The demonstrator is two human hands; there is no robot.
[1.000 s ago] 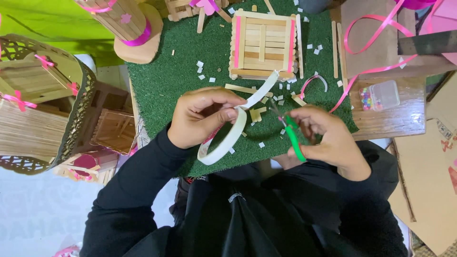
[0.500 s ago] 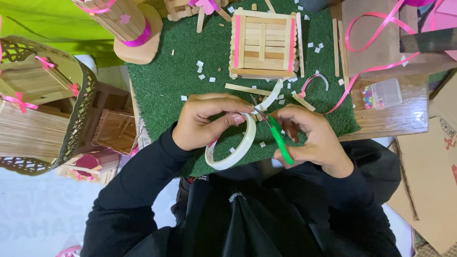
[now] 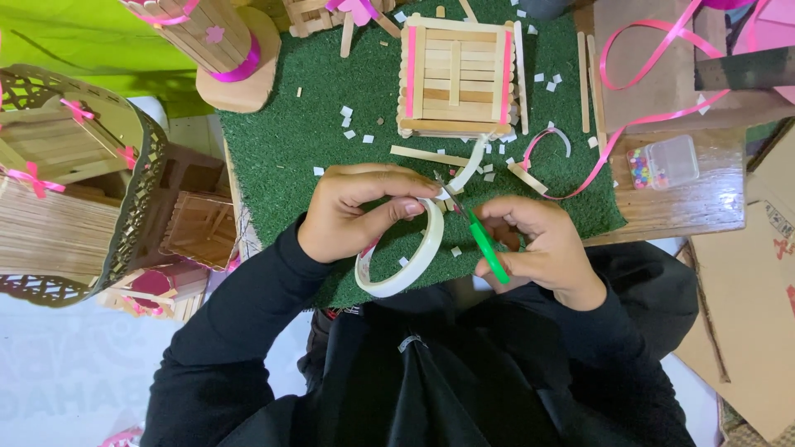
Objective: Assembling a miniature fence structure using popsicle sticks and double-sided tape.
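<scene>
Across the middle of the counter [image 3: 696, 207] lay a green turf mat [image 3: 290, 141], the largest thing in sight, littered with small white scraps [image 3: 346, 111]. Off to the left stood a big basket-like piece built of wooden sticks [image 3: 58, 207] with a lacy cut-out rim and pink bows. At the top left a round stick tower [image 3: 207, 33] with a pink band stood on a wooden disc at the mat's edge. Near the mat's top centre sat a square stick box [image 3: 455, 79] with pink strips down two sides. A pink ribbon [image 3: 654, 66] curled from the upper right down onto the turf, and a small clear box of coloured beads [image 3: 662, 161] rested on the bare wood just right of the mat. Loose sticks [image 3: 429, 155] lay below the square box.

Just below these, the left hand [image 3: 356, 215] was closed on a white tape roll [image 3: 402, 257], thumb and fingers pinching its rim, with the loose tape end [image 3: 474, 157] drawn up toward the stick box. The right hand [image 3: 538, 248] was clamped around green-handled scissors [image 3: 484, 244], their tips meeting the tape strip just beside the roll; whether the blades were apart or together could not be told. Both hands hung close together over the near edge of the mat, in black sleeves.
</scene>
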